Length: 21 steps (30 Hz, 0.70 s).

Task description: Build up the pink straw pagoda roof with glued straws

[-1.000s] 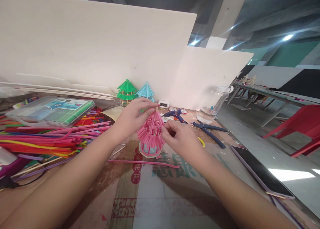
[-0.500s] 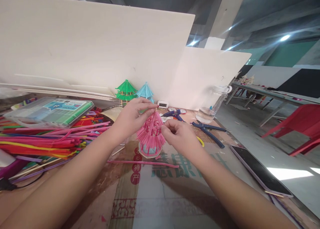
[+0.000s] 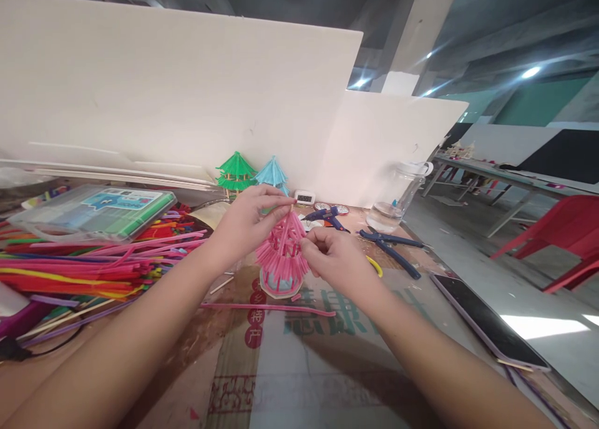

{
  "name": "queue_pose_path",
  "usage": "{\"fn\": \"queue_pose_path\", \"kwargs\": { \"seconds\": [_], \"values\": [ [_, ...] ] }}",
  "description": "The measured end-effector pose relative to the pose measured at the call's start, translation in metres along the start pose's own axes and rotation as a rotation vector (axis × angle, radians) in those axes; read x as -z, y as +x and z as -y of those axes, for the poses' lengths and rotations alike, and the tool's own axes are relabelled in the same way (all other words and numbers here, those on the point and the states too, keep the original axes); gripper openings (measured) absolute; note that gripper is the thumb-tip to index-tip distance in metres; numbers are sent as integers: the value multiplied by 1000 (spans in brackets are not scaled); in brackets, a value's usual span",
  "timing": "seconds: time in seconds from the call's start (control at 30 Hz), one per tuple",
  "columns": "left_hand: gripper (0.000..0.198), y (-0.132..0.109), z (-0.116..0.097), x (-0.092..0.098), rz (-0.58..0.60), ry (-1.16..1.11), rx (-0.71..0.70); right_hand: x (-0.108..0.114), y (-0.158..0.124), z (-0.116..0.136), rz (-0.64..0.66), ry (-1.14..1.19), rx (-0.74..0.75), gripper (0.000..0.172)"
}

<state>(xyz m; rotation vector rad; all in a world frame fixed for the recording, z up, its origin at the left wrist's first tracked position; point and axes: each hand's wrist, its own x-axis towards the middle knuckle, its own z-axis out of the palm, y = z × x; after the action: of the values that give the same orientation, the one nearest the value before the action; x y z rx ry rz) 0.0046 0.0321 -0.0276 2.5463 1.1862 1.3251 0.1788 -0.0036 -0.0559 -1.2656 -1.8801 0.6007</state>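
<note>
A pink pagoda model (image 3: 282, 263) made of fuzzy pipe cleaners stands upright on a small pale base. My left hand (image 3: 255, 220) pinches its top from the left, thumb and fingers close together at the peak. At the model's right side, my right hand (image 3: 330, 249) is closed with thumb and forefinger together, touching the edge of the upper roof; what lies between those fingertips is too small to tell. One loose pink pipe cleaner (image 3: 269, 307) lies on the table just in front of the base.
Pipe cleaners (image 3: 70, 273) and a clear plastic case (image 3: 93, 210) crowd the left. Behind are green (image 3: 236, 173) and blue (image 3: 272, 173) pagodas. A glue gun (image 3: 326, 216), pliers (image 3: 393, 248), a glass jar (image 3: 395, 195) and a phone (image 3: 489, 320) are to the right.
Hardly anything differs. My right hand has shifted very slightly at the roof edge, and the view has tilted a little; my left hand keeps its place at the peak.
</note>
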Motion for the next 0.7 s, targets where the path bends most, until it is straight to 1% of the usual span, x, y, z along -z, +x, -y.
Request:
{"fn": "queue_pose_path", "kwargs": {
  "seconds": [0.2, 0.43, 0.6, 0.7],
  "values": [
    [27, 0, -1, 1, 10, 7, 8, -3, 1, 1, 0, 35, 18, 25],
    [29, 1, 0, 2, 7, 12, -12, -4, 0, 0, -5, 8, 47, 26],
    [29, 1, 0, 2, 8, 9, -7, -2, 0, 0, -7, -71, 59, 28],
    [28, 0, 0, 2, 3, 17, -3, 4, 0, 2, 28, -161, 111, 33]
  ]
}}
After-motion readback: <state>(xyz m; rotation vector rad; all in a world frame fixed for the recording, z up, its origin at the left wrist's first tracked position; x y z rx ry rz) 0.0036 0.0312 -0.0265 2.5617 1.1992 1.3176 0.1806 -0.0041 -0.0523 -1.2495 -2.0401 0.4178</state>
